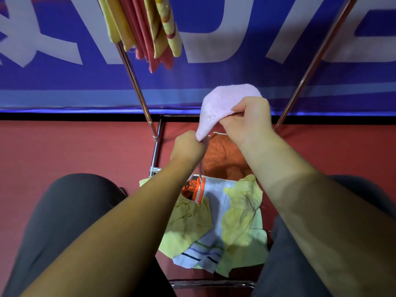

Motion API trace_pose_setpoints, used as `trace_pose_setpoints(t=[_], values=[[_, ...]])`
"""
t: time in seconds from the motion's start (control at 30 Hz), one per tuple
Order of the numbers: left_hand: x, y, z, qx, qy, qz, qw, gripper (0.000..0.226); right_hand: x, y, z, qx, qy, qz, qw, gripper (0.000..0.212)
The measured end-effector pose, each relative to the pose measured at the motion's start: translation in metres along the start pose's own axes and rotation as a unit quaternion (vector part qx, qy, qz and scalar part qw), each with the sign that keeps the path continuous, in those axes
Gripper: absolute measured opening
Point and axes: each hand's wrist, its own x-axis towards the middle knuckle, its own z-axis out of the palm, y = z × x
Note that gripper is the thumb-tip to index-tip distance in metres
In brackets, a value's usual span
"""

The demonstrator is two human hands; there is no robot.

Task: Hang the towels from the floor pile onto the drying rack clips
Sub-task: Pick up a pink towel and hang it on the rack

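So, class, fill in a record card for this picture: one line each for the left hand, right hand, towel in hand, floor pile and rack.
left hand: grips the lower end of the pink towel
right hand: pinches its upper edge
pink towel: held up between both hands, above the pile
floor pile: orange towel, yellow-green cloths, striped towel
drying rack: yellow and pink towels hanging at top
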Motion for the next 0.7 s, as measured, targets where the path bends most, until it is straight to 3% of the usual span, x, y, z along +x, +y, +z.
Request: trace_pose_setpoints(t=[0.07, 0.1, 0.27, 0.3, 0.37, 0.4, 0.47, 0.6, 0.7], values=[[0.001, 0.002, -0.004, 0.016, 0.008, -0.007, 1.0, 0.021, 0.001, -0.002, -0.002, -0.282, 0.003, -0.055, 0.958, 0.018], [0.002, 0.002, -0.007, 0.007, 0.019, -0.013, 1.0, 0.017, 0.007, -0.002, -0.004, -0.331, 0.006, -0.064, 0.941, 0.022], [0.003, 0.0, -0.023, -0.075, 0.086, -0.011, 0.993, 0.027, 0.018, 0.004, -0.01, -0.324, 0.075, -0.003, 0.943, 0.047], [0.002, 0.002, -0.026, -0.086, 0.102, -0.005, 0.991, 0.028, 0.02, 0.006, -0.012, -0.291, 0.092, 0.012, 0.952, 0.046], [-0.004, 0.007, -0.033, -0.107, 0.138, 0.016, 0.985, 0.032, 0.029, 0.004, -0.014, -0.056, 0.073, 0.138, 0.986, 0.029], [-0.008, 0.01, -0.036, -0.12, 0.153, 0.023, 0.981, 0.033, 0.026, 0.006, -0.016, 0.068, 0.018, 0.168, 0.983, 0.026], [-0.013, 0.015, -0.042, -0.141, 0.181, 0.037, 0.973, 0.03, 0.026, 0.01, -0.02, 0.176, 0.037, 0.186, 0.966, 0.041], [-0.024, 0.024, -0.051, -0.148, 0.208, 0.084, 0.963, 0.017, 0.011, 0.014, -0.017, -0.033, 0.037, 0.153, 0.987, 0.037], [-0.033, 0.033, -0.057, -0.14, 0.218, 0.142, 0.955, 0.024, 0.006, 0.026, -0.019, -0.208, 0.012, 0.19, 0.959, 0.026]])
